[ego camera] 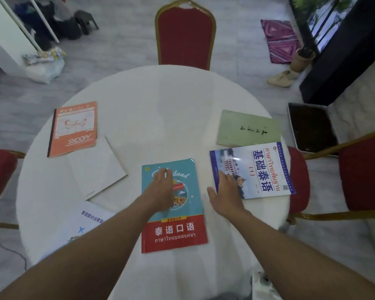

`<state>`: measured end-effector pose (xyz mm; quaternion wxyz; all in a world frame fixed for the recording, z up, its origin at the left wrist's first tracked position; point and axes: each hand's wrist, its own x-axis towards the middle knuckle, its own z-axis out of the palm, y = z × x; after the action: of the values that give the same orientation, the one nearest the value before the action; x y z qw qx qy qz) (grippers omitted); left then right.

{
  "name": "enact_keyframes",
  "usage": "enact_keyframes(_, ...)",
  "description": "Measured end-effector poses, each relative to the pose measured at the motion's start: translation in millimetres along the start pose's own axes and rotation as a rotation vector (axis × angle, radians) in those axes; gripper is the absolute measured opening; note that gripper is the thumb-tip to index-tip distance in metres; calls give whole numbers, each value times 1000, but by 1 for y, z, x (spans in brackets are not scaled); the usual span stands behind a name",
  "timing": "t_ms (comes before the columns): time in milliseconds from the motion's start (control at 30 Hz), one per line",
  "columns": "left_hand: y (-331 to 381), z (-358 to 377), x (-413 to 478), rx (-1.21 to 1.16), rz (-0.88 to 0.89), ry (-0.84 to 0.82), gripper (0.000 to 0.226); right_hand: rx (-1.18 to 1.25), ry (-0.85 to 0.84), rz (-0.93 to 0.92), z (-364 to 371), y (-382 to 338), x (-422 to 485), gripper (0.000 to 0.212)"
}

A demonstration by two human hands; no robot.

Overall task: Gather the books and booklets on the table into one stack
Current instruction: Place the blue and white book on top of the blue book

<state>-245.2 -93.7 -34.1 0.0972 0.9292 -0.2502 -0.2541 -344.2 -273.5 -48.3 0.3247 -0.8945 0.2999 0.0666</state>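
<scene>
A teal and red book (178, 230) lies flat at the near middle of the round white table (160, 109). My left hand (160, 189) rests on its upper half, fingers loosely bent. My right hand (225, 193) lies flat on the near left corner of a white and blue book (262, 169), thumb spread toward the teal book. A pale green booklet (247, 131) lies behind that one. An orange Snoopy notebook (74, 128) is at the far left, a plain white booklet (97, 169) beside it, and a white booklet with blue print (82, 226) near my left forearm.
A red chair with a gold frame (185, 35) stands at the far side of the table, and two more red chairs (364, 169) flank it left and right. A dark tray (312, 126) sits on the floor at the right.
</scene>
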Motion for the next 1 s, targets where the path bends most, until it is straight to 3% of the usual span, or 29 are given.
enact_keyframes(133,39,-14,33,24,113,24,67,111,101,138,-22,26,5,48)
enact_keyframes(267,79,-19,68,61,227,20,57,177,202,304,-39,56,3,61)
enact_keyframes(467,131,-11,113,60,315,-11,44,355,392,564,-47,90,2,62)
enact_keyframes(700,149,16,142,18,263,-2,40,608,526,686,-47,100,10,73)
enact_keyframes(867,154,21,150,67,205,12,49,583,503,653,-40,101,13,77)
enact_keyframes(1000,154,20,154,-44,133,-66,38,580,465,641,-41,101,14,77)
